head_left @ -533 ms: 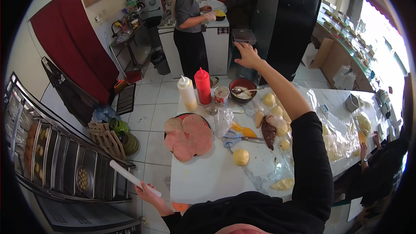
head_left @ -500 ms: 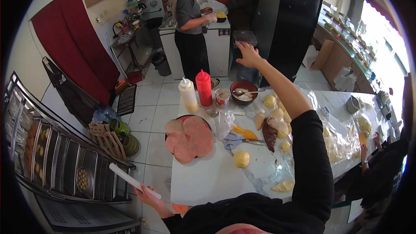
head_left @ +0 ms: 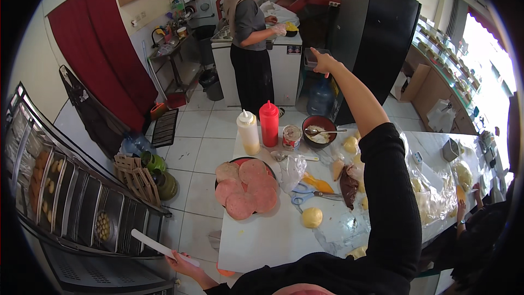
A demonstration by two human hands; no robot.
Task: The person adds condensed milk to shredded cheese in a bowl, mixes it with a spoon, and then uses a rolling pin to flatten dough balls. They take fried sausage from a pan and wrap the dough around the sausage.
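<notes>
My left hand is closed around one end of a smooth white rolling pin, held over the floor left of the table. Raised and stretched far forward above the table, my right hand points with its index finger out and holds nothing. Below my right arm lie a dough ball, blue-handled scissors and a brown-filled piping bag. Round pink meat slices cover a dark plate on the table's left part.
A white squeeze bottle, a red squeeze bottle, a can and a bowl with a spoon line the table's far edge. One person stands at a far counter; another's hands work at right. A tray rack stands left.
My right hand has gone from spread fingers to a pointing finger. The view has shifted, so the table sits lower and more to the right. The far person's head has turned toward the counter.
</notes>
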